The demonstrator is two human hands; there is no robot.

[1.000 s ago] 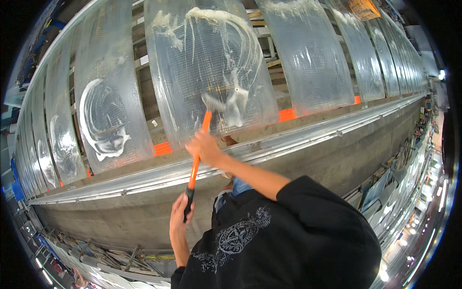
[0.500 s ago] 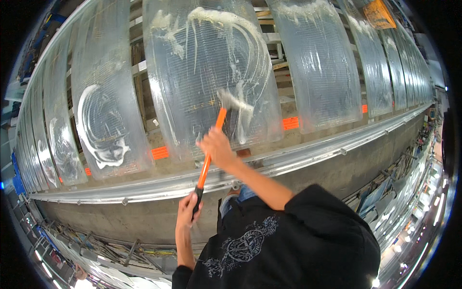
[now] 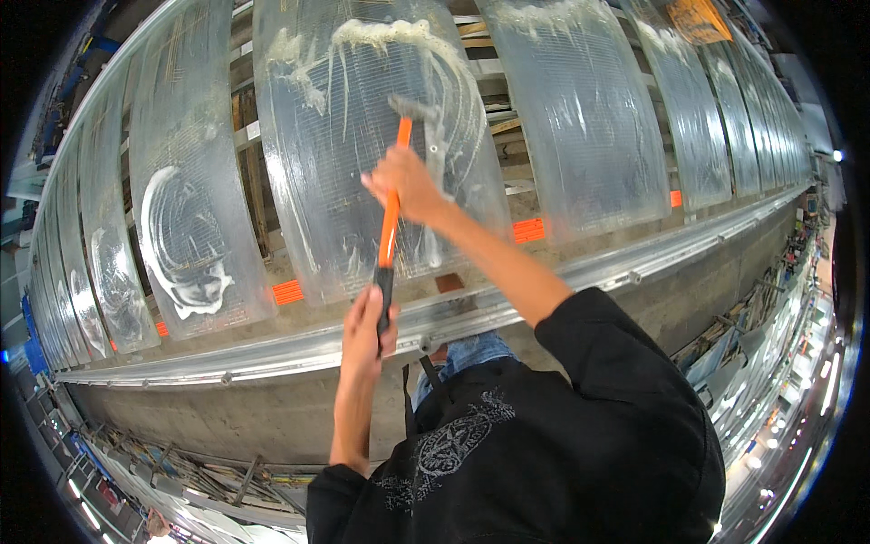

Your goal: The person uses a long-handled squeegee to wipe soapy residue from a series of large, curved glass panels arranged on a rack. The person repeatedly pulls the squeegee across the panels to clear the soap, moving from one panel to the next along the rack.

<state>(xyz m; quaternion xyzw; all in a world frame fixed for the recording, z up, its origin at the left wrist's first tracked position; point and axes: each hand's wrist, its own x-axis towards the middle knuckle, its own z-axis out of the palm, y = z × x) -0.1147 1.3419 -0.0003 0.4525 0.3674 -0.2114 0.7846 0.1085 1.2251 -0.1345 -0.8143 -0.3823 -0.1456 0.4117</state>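
Both my hands grip one long-handled tool with an orange shaft (image 3: 389, 231) and a wide grey crosswise head (image 3: 415, 109). The blur hides whether that head is a brush or a squeegee. My left hand (image 3: 364, 325) is wrapped around the black grip at the near end. Further up, my right hand (image 3: 408, 188) closes around the orange shaft below the head. The head lies over a wet, translucent ribbed panel (image 3: 308, 172). Thick whitish foam (image 3: 385, 34) lines that panel's far part, with streaks running down from it.
A neighbouring panel (image 3: 208, 136) on the left carries a curl of white foam (image 3: 156, 240). More panels stretch right, beginning with this one (image 3: 589, 136). Orange pieces (image 3: 528, 230) show between panels. A metal rail (image 3: 308, 351) runs along the near edge. An orange object (image 3: 698, 20) lies far right.
The tool's head has moved away from me, up the panel and slightly left. Both hands have moved forward with it, still holding the handle.
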